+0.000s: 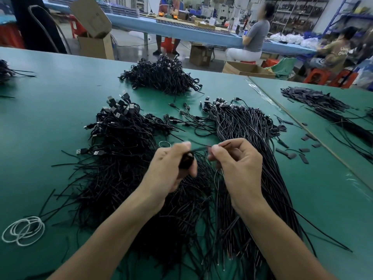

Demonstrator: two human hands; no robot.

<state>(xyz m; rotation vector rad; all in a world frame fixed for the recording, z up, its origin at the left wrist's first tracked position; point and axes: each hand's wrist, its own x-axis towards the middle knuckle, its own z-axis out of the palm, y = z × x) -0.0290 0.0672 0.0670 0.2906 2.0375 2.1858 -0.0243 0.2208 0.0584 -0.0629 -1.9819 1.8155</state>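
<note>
In the middle of the frame, the left hand and the right hand hold one thin black wire between them. The left hand's fingers are curled tight around the wire and a dark bit in its palm (too blurry to tell what it is). The right hand pinches the wire's other end with thumb and first finger, and its other fingers are curled in. The wire is up in the air, above a big messy heap of black cables with flat plugs on the green table mat. A long bunch of straight black cables lies just right of the hands. Another dark cable pile sits at the upper middle. White rubber rings lie at the lower left. Small flat black tube pieces are scattered at the right.
</note>
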